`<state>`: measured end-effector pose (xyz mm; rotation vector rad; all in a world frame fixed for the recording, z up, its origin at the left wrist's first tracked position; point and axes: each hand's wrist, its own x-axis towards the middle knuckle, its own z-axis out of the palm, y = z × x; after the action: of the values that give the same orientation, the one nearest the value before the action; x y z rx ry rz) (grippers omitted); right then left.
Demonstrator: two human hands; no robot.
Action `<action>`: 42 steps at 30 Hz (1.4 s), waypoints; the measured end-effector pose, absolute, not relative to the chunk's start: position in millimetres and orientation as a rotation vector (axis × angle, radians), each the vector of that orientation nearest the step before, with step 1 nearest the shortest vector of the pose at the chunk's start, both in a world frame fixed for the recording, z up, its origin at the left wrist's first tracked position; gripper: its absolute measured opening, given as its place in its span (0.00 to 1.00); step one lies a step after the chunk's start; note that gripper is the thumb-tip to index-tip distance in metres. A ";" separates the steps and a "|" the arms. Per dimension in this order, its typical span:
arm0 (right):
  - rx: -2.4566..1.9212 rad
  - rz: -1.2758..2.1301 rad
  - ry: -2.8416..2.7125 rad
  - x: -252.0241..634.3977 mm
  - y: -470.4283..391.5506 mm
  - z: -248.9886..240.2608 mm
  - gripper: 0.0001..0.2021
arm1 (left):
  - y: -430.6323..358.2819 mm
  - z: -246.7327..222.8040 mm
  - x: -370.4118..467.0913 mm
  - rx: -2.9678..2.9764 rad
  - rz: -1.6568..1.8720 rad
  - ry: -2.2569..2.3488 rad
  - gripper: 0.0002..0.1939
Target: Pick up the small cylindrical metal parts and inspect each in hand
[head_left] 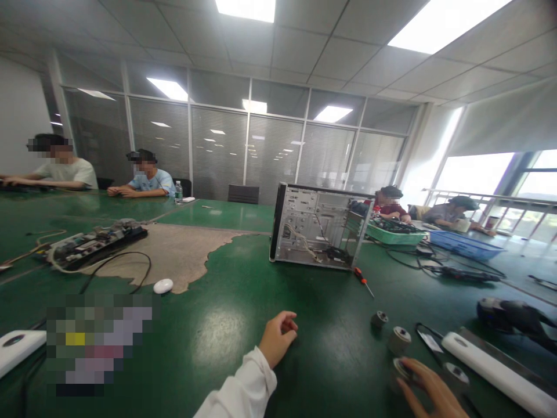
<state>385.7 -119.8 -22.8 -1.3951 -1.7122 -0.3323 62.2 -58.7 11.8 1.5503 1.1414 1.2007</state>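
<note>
My left hand (278, 338) is over the green table (235, 296) at the lower middle, its fingers curled loosely with a gap between thumb and forefinger and nothing between them. At the lower right my right hand (429, 386) has its fingers around a small round metal cylinder (400, 368). Similar cylinders stand close by: one (399, 339) just behind it, a darker one (380, 319) farther back, and another (456, 374) to the right. An open computer case (319, 226) stands upright beyond my hands, with a red-handled screwdriver (363, 281) lying at its right corner.
A white power bank-like bar (496, 371) lies at right, near a black tool (517, 319). Green (395, 235) and blue (465, 245) baskets stand behind. At left are a circuit assembly (100, 244), cables and a white oval object (163, 286). Several people sit around the table.
</note>
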 end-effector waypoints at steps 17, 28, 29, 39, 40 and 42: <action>-0.958 0.851 -1.608 142.8 -3.7 -10.4 0.30 | -35.7 10.9 2.2 1.577 1.583 1.482 0.25; -1.011 0.977 -1.492 156.8 4.5 -10.7 0.14 | -36.0 9.5 4.6 1.892 1.418 1.445 0.21; -1.013 0.976 -1.493 157.1 4.6 -11.2 0.14 | -35.9 10.2 4.8 1.896 1.415 1.448 0.19; -1.023 1.011 -1.431 159.1 2.7 -8.6 0.13 | -29.5 13.0 10.5 1.324 1.616 1.255 0.19; -1.015 1.032 -1.411 159.5 2.3 -7.1 0.13 | -29.6 14.0 11.9 1.224 1.624 1.213 0.20; -0.977 1.090 -1.383 160.5 0.9 -2.7 0.14 | -31.3 17.2 15.9 1.025 1.603 1.119 0.22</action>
<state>160.5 0.9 -2.7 -0.9774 -1.3828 1.0902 15.9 -31.3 17.2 1.0254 1.1189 1.6027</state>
